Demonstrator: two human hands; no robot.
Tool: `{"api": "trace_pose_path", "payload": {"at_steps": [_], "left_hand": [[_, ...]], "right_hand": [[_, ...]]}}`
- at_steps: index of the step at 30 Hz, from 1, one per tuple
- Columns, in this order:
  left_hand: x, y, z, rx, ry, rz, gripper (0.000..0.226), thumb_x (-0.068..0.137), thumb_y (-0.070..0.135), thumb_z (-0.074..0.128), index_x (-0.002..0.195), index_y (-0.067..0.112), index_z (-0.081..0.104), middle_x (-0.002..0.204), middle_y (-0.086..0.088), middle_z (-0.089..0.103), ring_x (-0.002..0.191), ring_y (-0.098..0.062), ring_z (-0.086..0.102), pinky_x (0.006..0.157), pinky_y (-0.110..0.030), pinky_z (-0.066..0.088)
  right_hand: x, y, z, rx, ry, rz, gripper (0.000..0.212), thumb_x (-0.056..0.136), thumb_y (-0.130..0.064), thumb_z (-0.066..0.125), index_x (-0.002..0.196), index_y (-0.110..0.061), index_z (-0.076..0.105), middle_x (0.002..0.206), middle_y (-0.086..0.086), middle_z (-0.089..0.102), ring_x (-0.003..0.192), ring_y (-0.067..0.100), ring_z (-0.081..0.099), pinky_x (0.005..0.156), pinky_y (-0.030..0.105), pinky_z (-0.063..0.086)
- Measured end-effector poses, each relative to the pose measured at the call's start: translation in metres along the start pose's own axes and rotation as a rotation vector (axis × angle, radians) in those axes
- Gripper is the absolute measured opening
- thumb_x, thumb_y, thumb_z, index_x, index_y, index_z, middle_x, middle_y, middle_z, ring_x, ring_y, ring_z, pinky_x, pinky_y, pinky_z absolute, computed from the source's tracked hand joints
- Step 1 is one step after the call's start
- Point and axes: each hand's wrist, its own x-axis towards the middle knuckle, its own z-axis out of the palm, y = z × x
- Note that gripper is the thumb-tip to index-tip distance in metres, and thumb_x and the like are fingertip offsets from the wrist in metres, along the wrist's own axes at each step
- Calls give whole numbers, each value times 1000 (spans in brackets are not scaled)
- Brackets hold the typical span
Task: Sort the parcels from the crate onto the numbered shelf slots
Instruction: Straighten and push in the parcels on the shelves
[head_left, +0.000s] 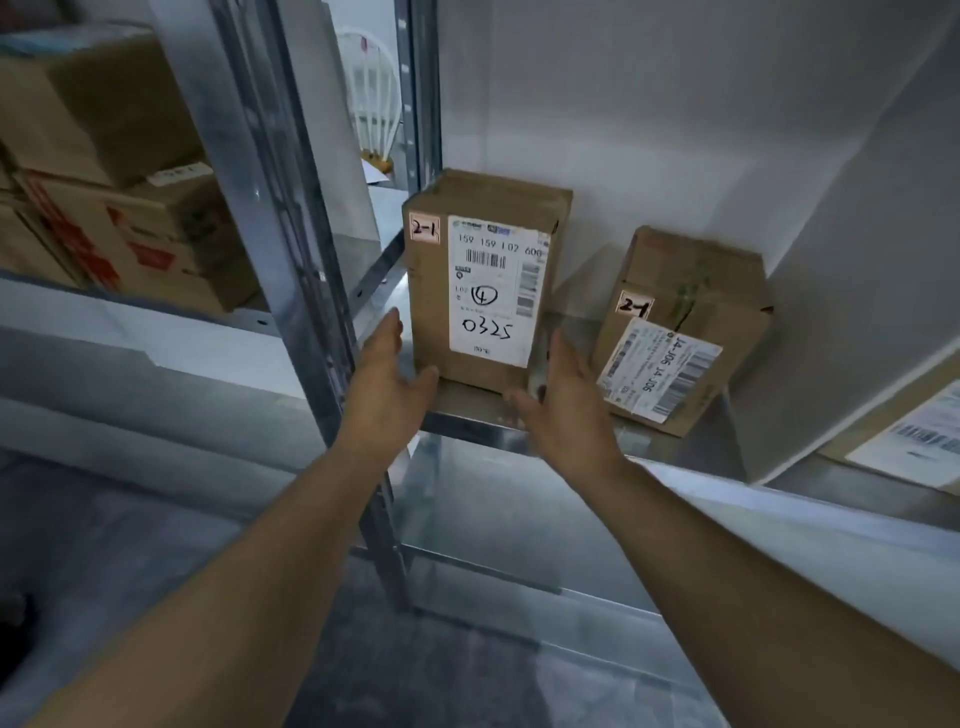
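Parcel (483, 280) tagged 2-1, a tall brown carton with a white label hand-marked 0325: upright at the left end of the shelf board (467, 410), close to its near edge, label facing out. To the right, apart from it and farther back, second parcel (680, 332), also tagged 2-1, turned at an angle. Left hand (387, 379) just left of the carton's lower corner, fingers straight and spread, thumb at the corner; touching or not, cannot tell. Right hand (561, 405) just right of the lower right corner, likewise spread, blurred, gripping nothing. Judged as the set-down step into the 2-1 slot, carton resting on the board by itself. Next: draw both hands toward the near side without brushing the tall, tippable carton, perhaps nudge it farther in from the edge, then go to the crate, out of view here, and read the next tag. Left of the steel upright (291, 234), stacked cartons (104, 208) in the neighbouring bay.
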Motion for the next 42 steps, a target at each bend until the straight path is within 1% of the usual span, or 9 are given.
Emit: {"api": "trace_pose_path", "payload": {"at_steps": [3, 5, 9, 18, 22, 34, 38, 40, 42], "left_hand": [[11, -9, 4, -3, -66, 53, 68, 90, 8, 58, 148, 27, 28, 147, 6, 42, 130, -15, 44, 109, -41, 39], [10, -12, 3, 18, -83, 78, 57, 91, 7, 56, 142, 24, 37, 134, 6, 54, 115, -12, 53, 103, -34, 44], [0, -13, 0, 10, -25, 113, 47, 92, 7, 56, 136, 19, 45, 120, 9, 59, 106, -10, 57, 92, -22, 43], [-7, -22, -3, 28, 64, 117, 40, 93, 8, 54, 131, 17, 48, 123, 0, 62, 109, -16, 60, 90, -23, 43], [-4, -20, -2, 88, 69, 113, 39, 94, 11, 53, 132, 16, 47, 125, -1, 61, 112, -18, 58, 98, -32, 46], [0, -19, -1, 164, 59, 107, 40, 96, 12, 49, 135, 17, 42, 126, -3, 60, 113, -23, 57, 95, -33, 45], [-8, -13, -1, 80, 21, 95, 63, 96, 8, 50, 150, 20, 21, 142, 2, 49, 124, -17, 51, 98, -25, 39], [-23, -12, -1, -40, 53, 84, 61, 96, 8, 52, 149, 20, 24, 141, 8, 44, 122, -10, 48, 97, -20, 34], [-43, -15, -2, -129, 118, 96, 56, 95, 10, 55, 145, 21, 33, 139, 8, 44, 118, -5, 45, 100, -22, 35]], "right_hand": [[9, 3, 6, 34, -35, 3, 71, 87, -16, 66, 147, -12, 28, 139, 10, 46, 124, 23, 47, 99, 29, 40], [11, 4, 10, 80, -49, 19, 73, 87, -13, 65, 149, -15, 25, 141, 8, 47, 125, 22, 49, 103, 34, 43], [6, -2, 14, 144, -43, 49, 68, 88, -9, 60, 146, -22, 29, 140, 4, 50, 124, 20, 51, 103, 36, 44], [-3, -13, 18, 125, -19, 46, 59, 86, -8, 61, 140, -19, 40, 133, 2, 56, 116, 20, 55, 98, 36, 46], [-1, -13, 21, 129, -9, 50, 56, 86, -8, 61, 137, -19, 42, 132, 2, 56, 116, 21, 55, 98, 38, 47], [0, -14, 23, 98, 21, 43, 56, 87, -8, 61, 138, -17, 39, 131, 7, 55, 113, 25, 57, 95, 38, 49], [-14, -15, 18, 51, 34, 42, 58, 87, -12, 64, 138, -16, 37, 133, 7, 52, 117, 23, 54, 96, 37, 47], [-30, -11, 12, 6, 32, 11, 58, 87, -14, 65, 138, -15, 36, 130, 7, 53, 114, 24, 54, 91, 30, 46], [-50, -4, 4, -39, 26, 15, 63, 90, -20, 64, 144, -17, 32, 137, 6, 49, 121, 22, 52, 96, 30, 45]]}}
